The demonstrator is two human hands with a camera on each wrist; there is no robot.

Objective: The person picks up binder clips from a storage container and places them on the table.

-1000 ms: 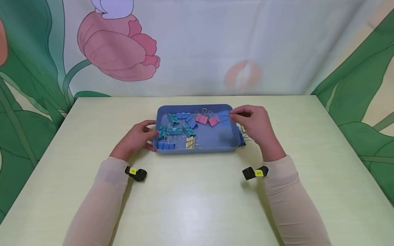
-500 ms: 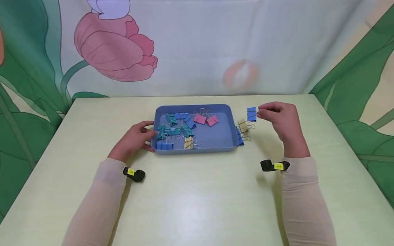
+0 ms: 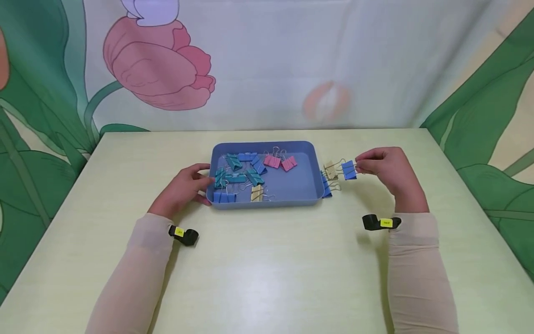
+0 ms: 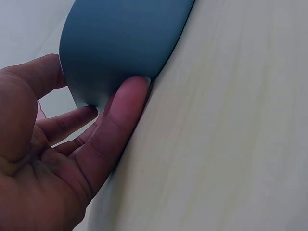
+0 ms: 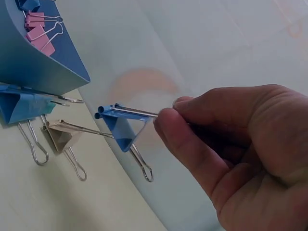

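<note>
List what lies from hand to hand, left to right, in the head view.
Left hand → blue tray → cream binder clip outside the tray → blue binder clip, pinched by its wire handle → right hand.

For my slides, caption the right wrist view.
Right hand pinches a blue binder clip by one wire handle, near a cream clip.

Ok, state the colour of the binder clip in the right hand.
The binder clip is blue; the right wrist view shows it best.

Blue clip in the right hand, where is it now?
In the head view, the blue clip in the right hand is right of the tray, with a yellow clip between them.
</note>
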